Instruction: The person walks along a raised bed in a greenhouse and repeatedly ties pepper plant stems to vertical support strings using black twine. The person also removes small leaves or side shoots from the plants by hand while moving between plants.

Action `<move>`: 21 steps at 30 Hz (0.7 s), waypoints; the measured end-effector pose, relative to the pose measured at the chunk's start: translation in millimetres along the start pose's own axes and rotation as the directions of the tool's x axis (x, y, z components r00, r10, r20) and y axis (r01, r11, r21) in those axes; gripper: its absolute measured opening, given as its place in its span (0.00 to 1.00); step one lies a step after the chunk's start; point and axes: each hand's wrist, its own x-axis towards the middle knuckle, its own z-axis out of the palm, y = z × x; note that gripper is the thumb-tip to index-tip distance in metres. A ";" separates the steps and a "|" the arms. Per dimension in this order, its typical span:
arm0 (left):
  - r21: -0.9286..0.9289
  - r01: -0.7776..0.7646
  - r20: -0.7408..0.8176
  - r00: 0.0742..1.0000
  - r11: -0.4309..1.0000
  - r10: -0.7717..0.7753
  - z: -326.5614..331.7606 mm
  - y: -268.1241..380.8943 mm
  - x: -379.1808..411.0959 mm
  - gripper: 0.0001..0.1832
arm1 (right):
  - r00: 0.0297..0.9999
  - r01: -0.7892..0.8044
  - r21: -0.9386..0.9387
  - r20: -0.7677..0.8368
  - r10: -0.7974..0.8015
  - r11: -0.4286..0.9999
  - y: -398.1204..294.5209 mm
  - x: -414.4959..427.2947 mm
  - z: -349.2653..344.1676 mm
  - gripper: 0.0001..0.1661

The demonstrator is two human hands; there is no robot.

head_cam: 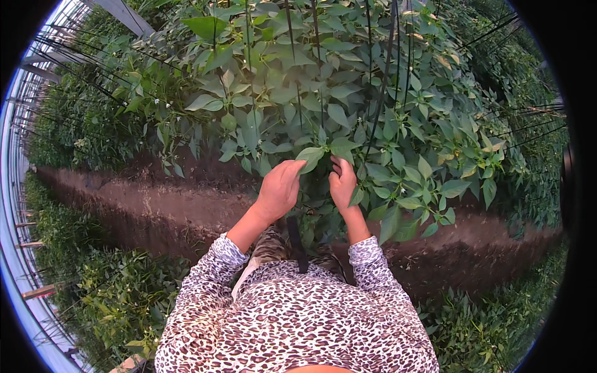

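Both hands are at a leafy shoot of a pepper plant in front of my body. My left hand has its fingers closed at a broad green leaf, which covers its fingertips. On the other side of the shoot, my right hand is curled, with its fingertips just under a second leaf. The shoot's stem between the hands is largely hidden by foliage. A lower leaf touches the right wrist area.
Dark strings run upward among the dense pepper plants. A bare soil path crosses behind the hands, with more pepper plants on the near side. A black strap hangs before my patterned shirt. Greenhouse framing stands at left.
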 end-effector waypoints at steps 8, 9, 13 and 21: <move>0.573 0.122 0.514 0.717 0.811 -0.471 21.8 -34.7 -90.8 0.21 | 0.994 -0.063 -0.206 0.075 0.080 0.976 13.3 -54.8 13.0 0.27; 0.623 0.058 0.616 0.578 0.780 -0.535 13.7 -36.4 -105.3 0.19 | 0.986 -0.122 -0.215 0.083 0.143 0.969 17.7 -60.7 15.6 0.27; 0.623 -0.280 0.640 0.719 0.730 -0.270 -11.1 -49.5 -130.0 0.11 | 0.956 -0.232 -0.096 0.164 0.245 0.968 30.0 -73.7 31.6 0.26; 0.538 -0.236 0.724 0.621 0.809 -0.299 -7.4 -72.2 -98.2 0.06 | 0.977 -0.043 -0.311 0.188 0.106 0.949 42.7 -70.5 80.3 0.17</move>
